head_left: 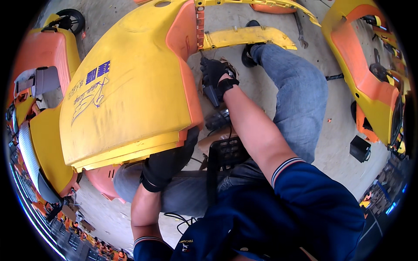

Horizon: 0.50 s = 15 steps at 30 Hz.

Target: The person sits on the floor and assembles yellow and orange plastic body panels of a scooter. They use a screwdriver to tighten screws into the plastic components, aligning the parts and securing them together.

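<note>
One large yellow-and-orange shell (130, 95) sits by the person's left knee (127, 180), perhaps braced there. The gloved right hand (215, 72) has its fingers wrapped around a dark tool (212, 95), seemingly for aiming; the left hand (176, 152) reaches beneath, fingers hidden, state unclear.

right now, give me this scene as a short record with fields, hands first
left hand: black glove, partly hidden at the lower right corner of the panel
right hand: black glove, gripping a dark tool
panel: large, yellow, orange edging, blue markings
floor: wrench at upper right, black box at right
unclear: left fingers
</note>
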Each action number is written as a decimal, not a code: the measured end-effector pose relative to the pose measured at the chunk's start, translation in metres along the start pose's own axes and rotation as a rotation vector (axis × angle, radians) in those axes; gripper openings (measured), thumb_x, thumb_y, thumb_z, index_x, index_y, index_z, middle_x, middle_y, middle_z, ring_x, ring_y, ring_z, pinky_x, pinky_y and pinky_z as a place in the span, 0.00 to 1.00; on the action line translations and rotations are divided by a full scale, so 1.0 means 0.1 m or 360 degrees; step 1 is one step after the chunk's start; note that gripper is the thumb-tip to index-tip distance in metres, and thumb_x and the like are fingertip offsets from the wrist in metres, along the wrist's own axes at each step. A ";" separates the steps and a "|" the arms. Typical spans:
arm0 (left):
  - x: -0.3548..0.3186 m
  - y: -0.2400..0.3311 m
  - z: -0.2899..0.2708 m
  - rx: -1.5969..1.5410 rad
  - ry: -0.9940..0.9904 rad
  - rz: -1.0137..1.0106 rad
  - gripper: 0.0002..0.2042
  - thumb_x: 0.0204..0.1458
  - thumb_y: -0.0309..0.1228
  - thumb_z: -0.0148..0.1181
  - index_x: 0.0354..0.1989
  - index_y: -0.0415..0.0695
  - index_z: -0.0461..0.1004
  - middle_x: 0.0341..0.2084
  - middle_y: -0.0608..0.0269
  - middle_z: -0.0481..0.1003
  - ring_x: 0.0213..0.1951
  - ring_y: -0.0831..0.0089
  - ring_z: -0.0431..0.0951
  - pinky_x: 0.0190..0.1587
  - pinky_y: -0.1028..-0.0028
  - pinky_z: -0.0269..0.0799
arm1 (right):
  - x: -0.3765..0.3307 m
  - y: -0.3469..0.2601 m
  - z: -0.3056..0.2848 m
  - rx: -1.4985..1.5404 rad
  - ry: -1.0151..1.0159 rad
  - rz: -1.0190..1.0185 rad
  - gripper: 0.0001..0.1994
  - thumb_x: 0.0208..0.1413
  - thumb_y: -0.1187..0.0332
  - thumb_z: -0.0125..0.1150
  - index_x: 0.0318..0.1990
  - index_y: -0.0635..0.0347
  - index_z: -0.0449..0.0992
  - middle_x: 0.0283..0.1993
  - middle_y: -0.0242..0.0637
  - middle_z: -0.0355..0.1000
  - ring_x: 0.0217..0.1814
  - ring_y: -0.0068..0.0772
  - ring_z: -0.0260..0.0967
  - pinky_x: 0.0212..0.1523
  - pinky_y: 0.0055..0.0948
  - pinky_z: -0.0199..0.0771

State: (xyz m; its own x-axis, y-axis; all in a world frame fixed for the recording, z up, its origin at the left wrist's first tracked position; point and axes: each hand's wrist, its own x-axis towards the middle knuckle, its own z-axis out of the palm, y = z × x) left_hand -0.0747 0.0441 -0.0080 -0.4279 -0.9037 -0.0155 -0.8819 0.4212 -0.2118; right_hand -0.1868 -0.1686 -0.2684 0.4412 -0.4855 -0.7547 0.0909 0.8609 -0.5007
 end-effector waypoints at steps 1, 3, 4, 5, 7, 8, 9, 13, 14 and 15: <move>0.05 -0.01 -0.01 -0.0392 0.0020 -0.0242 0.18 0.57 0.36 0.54 0.55 0.48 0.71 0.48 0.51 0.72 0.48 0.54 0.74 0.49 0.60 0.71 | 0.04 0.08 -0.05 -0.0957 0.0017 -0.0621 0.11 0.61 0.61 0.49 0.31 0.53 0.76 0.24 0.29 0.69 0.24 0.26 0.66 0.24 0.26 0.66; 0.11 0.05 -0.03 -0.1182 0.0044 -0.0748 0.15 0.56 0.35 0.58 0.51 0.46 0.74 0.43 0.52 0.74 0.43 0.55 0.76 0.44 0.62 0.72 | 0.15 0.29 -0.14 -0.2869 0.0656 -0.1835 0.09 0.58 0.65 0.51 0.32 0.52 0.78 0.30 0.33 0.73 0.33 0.31 0.71 0.33 0.31 0.69; 0.08 0.05 -0.01 -0.1110 0.0046 -0.0698 0.15 0.54 0.34 0.60 0.49 0.46 0.75 0.40 0.52 0.75 0.41 0.55 0.76 0.43 0.62 0.72 | 0.20 0.38 -0.14 -0.2957 0.0676 -0.1659 0.07 0.54 0.66 0.52 0.33 0.54 0.77 0.32 0.37 0.73 0.37 0.35 0.70 0.37 0.34 0.69; 0.04 0.04 0.04 -0.1041 0.0049 -0.0640 0.14 0.53 0.34 0.61 0.48 0.46 0.76 0.38 0.52 0.75 0.39 0.55 0.76 0.41 0.62 0.72 | 0.22 0.42 -0.09 -0.3034 0.0706 -0.1479 0.07 0.51 0.68 0.52 0.33 0.55 0.76 0.34 0.40 0.73 0.41 0.40 0.70 0.42 0.37 0.68; 0.03 0.02 0.07 -0.0863 0.0073 -0.0510 0.13 0.52 0.34 0.63 0.46 0.46 0.76 0.35 0.53 0.75 0.37 0.55 0.76 0.39 0.63 0.72 | 0.22 0.50 -0.04 -0.3180 0.0754 -0.1143 0.07 0.48 0.70 0.53 0.33 0.56 0.76 0.35 0.42 0.73 0.43 0.43 0.70 0.44 0.39 0.68; 0.05 0.00 0.04 -0.0752 0.0095 -0.0442 0.13 0.52 0.34 0.63 0.46 0.46 0.76 0.35 0.53 0.75 0.37 0.55 0.76 0.39 0.64 0.72 | 0.22 0.52 -0.02 -0.3213 0.0758 -0.1081 0.07 0.49 0.70 0.53 0.33 0.56 0.76 0.34 0.41 0.73 0.41 0.41 0.70 0.42 0.38 0.68; 0.06 0.00 0.03 -0.0640 0.0115 -0.0373 0.13 0.52 0.34 0.63 0.46 0.46 0.76 0.34 0.53 0.75 0.36 0.55 0.76 0.39 0.64 0.72 | 0.22 0.54 0.00 -0.3237 0.0773 -0.1059 0.06 0.49 0.70 0.53 0.33 0.55 0.76 0.33 0.40 0.73 0.40 0.40 0.70 0.41 0.36 0.68; 0.06 0.05 0.05 -0.1115 0.0149 -0.0720 0.12 0.53 0.33 0.62 0.45 0.46 0.77 0.33 0.54 0.76 0.35 0.55 0.76 0.38 0.63 0.72 | 0.27 0.50 -0.04 -0.3214 0.0734 -0.1336 0.06 0.52 0.71 0.53 0.33 0.52 0.77 0.29 0.35 0.73 0.33 0.34 0.70 0.34 0.31 0.69; 0.06 0.03 0.03 -0.1002 0.0124 -0.0647 0.12 0.53 0.33 0.62 0.45 0.45 0.76 0.33 0.54 0.76 0.35 0.55 0.76 0.38 0.63 0.72 | 0.25 0.43 -0.07 -0.3135 0.0677 -0.1523 0.06 0.53 0.71 0.53 0.34 0.51 0.77 0.28 0.34 0.73 0.31 0.32 0.71 0.32 0.30 0.69; 0.06 0.02 0.01 -0.0888 0.0099 -0.0572 0.12 0.53 0.33 0.62 0.45 0.44 0.76 0.33 0.54 0.76 0.35 0.55 0.76 0.38 0.63 0.72 | 0.23 0.37 -0.11 -0.3081 0.0620 -0.1732 0.06 0.53 0.71 0.53 0.34 0.50 0.77 0.27 0.33 0.73 0.29 0.31 0.71 0.31 0.29 0.69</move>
State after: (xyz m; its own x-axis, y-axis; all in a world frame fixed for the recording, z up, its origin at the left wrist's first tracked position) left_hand -0.0790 0.0391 -0.0095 -0.0838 -0.9962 0.0215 -0.9348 0.0861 0.3446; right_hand -0.1827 -0.1497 -0.3086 0.6802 -0.7252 0.1071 -0.7104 -0.6881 -0.1478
